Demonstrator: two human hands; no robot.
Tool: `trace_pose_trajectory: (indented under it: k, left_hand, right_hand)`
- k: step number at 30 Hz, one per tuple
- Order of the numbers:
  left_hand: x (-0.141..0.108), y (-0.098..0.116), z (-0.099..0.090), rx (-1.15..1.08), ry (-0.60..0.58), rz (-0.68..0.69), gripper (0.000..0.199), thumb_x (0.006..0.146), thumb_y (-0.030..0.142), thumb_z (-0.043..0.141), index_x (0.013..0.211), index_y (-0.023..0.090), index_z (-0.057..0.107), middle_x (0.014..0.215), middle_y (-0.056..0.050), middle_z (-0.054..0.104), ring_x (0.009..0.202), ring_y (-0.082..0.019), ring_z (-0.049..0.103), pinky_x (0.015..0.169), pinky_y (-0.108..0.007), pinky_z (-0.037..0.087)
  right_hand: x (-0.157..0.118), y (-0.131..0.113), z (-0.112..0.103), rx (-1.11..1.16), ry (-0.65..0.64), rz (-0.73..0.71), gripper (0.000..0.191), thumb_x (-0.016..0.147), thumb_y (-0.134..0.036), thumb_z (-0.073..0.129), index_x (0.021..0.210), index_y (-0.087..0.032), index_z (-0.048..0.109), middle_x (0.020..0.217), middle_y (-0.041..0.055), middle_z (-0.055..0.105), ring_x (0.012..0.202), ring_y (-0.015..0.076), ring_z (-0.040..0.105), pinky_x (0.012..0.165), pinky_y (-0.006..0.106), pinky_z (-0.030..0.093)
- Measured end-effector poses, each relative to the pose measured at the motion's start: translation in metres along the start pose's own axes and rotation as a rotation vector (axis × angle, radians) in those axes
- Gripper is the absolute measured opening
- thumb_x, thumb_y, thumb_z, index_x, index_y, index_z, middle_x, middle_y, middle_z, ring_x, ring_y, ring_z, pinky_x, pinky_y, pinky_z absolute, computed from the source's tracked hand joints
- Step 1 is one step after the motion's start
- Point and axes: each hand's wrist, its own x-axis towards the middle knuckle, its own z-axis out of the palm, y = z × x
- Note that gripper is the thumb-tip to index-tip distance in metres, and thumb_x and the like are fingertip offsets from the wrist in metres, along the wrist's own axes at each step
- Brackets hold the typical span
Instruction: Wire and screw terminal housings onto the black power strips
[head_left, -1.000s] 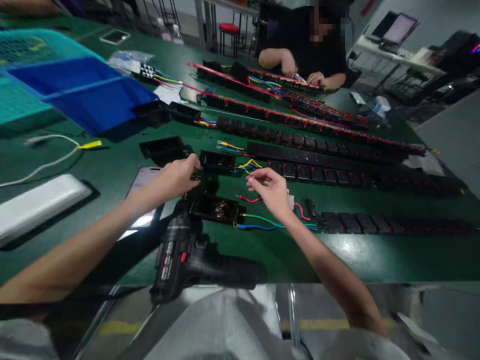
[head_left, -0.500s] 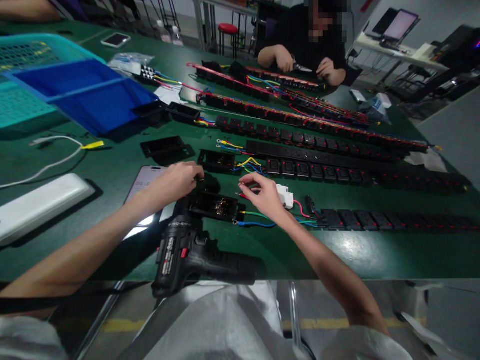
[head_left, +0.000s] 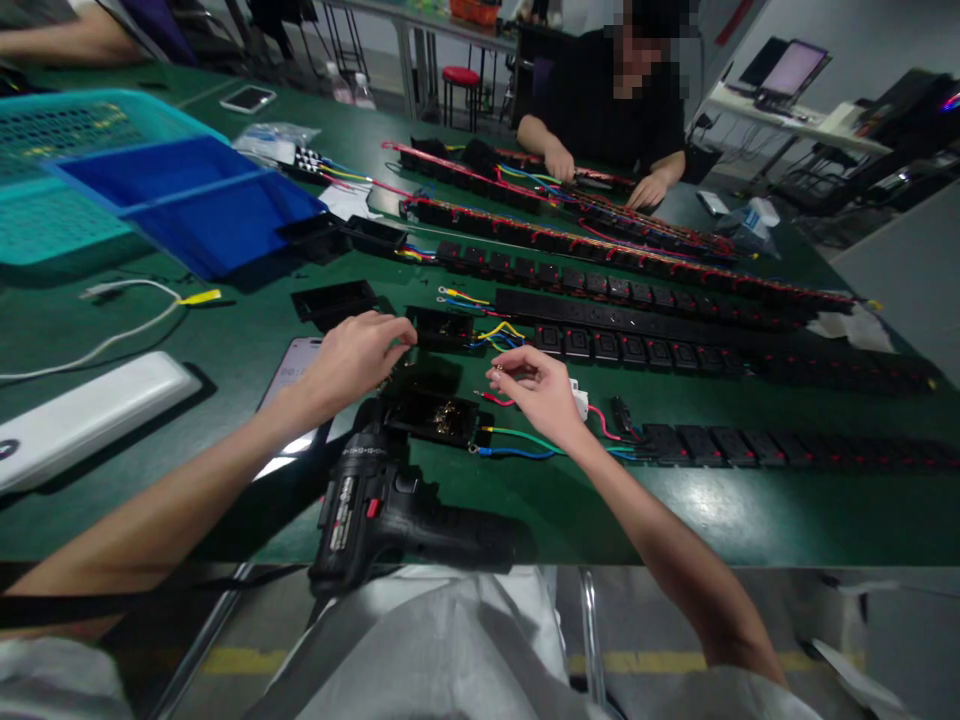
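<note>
My left hand [head_left: 367,350] is closed above the table, left of two small black boxes; what its fingertips pinch is too small to name. Thumb and forefinger of my right hand [head_left: 534,385] pinch a tiny, coppery piece. Between and below the hands lies the near black box [head_left: 435,415], with small brass-coloured parts inside. Green and blue wires [head_left: 521,440] run from its right end to a black socket strip [head_left: 731,445]. A red wire end and a white block [head_left: 579,400] are beside my right hand. The far black box [head_left: 442,328] has yellow and blue wires.
A black power drill [head_left: 375,510] lies at the near edge. A phone [head_left: 289,375] is under my left forearm. A white power bank [head_left: 97,415], blue tray [head_left: 187,200] and teal basket [head_left: 60,220] stand left. Across the table, a person [head_left: 604,110] works at wired strips.
My right hand has shifted slightly right, away from the red wire end. The view has tilted slightly upward. Across the table, the person's hands have lowered onto the strips.
</note>
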Motion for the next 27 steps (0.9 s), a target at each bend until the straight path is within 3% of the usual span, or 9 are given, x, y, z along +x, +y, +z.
trace_pose_trajectory:
  k: [5,7,9,11,14,19,22,24,27]
  left_hand:
    - [0.005,0.042,-0.005,-0.671,0.229,-0.062,0.018,0.083,0.036,0.065,0.085,0.019,0.063,0.089,-0.004,0.070,0.084,-0.018,0.067,0.081,-0.031,0.054]
    - [0.009,0.066,-0.002,-0.907,0.210,-0.018,0.019,0.082,0.034,0.067,0.084,0.017,0.060,0.089,-0.004,0.070,0.083,-0.017,0.068,0.080,-0.030,0.055]
    - [0.013,0.085,0.003,-0.987,0.140,0.050,0.016,0.085,0.030,0.065,0.081,0.016,0.059,0.086,-0.004,0.070,0.081,-0.016,0.067,0.079,-0.029,0.055]
    - [0.016,0.095,0.008,-0.905,0.154,0.121,0.012,0.086,0.026,0.063,0.081,0.017,0.060,0.084,-0.003,0.069,0.080,-0.014,0.066,0.078,-0.028,0.053]
    - [0.016,0.098,0.013,-0.666,0.186,0.228,0.010,0.090,0.022,0.057,0.081,0.018,0.059,0.088,-0.003,0.069,0.086,-0.015,0.064,0.082,-0.029,0.051]
    - [0.010,0.095,0.002,-0.459,0.011,0.304,0.017,0.098,0.026,0.043,0.098,0.021,0.059,0.110,-0.006,0.066,0.106,-0.017,0.060,0.095,-0.031,0.048]
    - [0.004,0.089,-0.010,-0.304,-0.116,0.279,0.034,0.093,0.037,0.055,0.123,0.023,0.051,0.135,-0.009,0.051,0.124,-0.022,0.051,0.104,-0.036,0.043]
    - [0.002,0.080,-0.015,-0.187,-0.261,0.266,0.058,0.082,0.047,0.067,0.131,0.024,0.046,0.134,-0.009,0.051,0.125,-0.027,0.050,0.102,-0.038,0.044]
    - [0.002,0.067,-0.017,-0.094,-0.464,0.263,0.067,0.073,0.051,0.073,0.130,0.024,0.049,0.126,-0.008,0.057,0.118,-0.030,0.054,0.094,-0.037,0.046]
  right_hand:
    - [-0.007,-0.006,0.000,0.181,-0.023,0.078,0.027,0.079,-0.035,0.069,0.101,-0.020,0.062,0.087,0.0025,0.069,0.075,0.0158,0.067,0.069,0.031,0.057]
    - [-0.008,-0.011,0.002,0.380,-0.071,0.181,0.028,0.080,-0.032,0.065,0.104,-0.019,0.061,0.092,0.0034,0.068,0.077,0.0156,0.067,0.067,0.030,0.057]
    - [-0.010,-0.015,0.002,0.564,-0.113,0.293,0.026,0.079,-0.033,0.060,0.099,-0.017,0.061,0.088,0.0028,0.065,0.068,0.0123,0.062,0.055,0.023,0.052]
    - [-0.011,-0.017,0.002,0.621,-0.128,0.356,0.024,0.082,-0.038,0.055,0.092,-0.016,0.058,0.072,-0.0017,0.056,0.050,0.0067,0.047,0.039,0.017,0.034]
    - [-0.014,-0.016,0.004,0.596,-0.128,0.385,0.022,0.084,-0.039,0.057,0.082,-0.017,0.052,0.057,-0.0092,0.036,0.041,0.0033,0.023,0.037,0.015,0.014]
    - [-0.016,-0.012,0.007,0.495,-0.075,0.358,0.027,0.080,-0.040,0.066,0.078,-0.019,0.049,0.055,-0.0108,0.031,0.042,0.0037,0.019,0.039,0.018,0.010]
    - [-0.013,-0.012,0.001,0.393,0.000,0.283,0.030,0.079,-0.044,0.070,0.083,-0.019,0.055,0.053,-0.0110,0.033,0.043,0.0044,0.021,0.040,0.019,0.012]
    - [-0.011,-0.013,-0.006,0.313,0.038,0.225,0.031,0.077,-0.043,0.074,0.085,-0.017,0.060,0.053,-0.0097,0.037,0.044,0.0048,0.025,0.041,0.020,0.014]
    - [-0.009,-0.016,-0.018,0.205,0.045,0.179,0.028,0.076,-0.041,0.076,0.085,-0.016,0.065,0.056,-0.0071,0.044,0.047,0.0055,0.030,0.042,0.021,0.017]
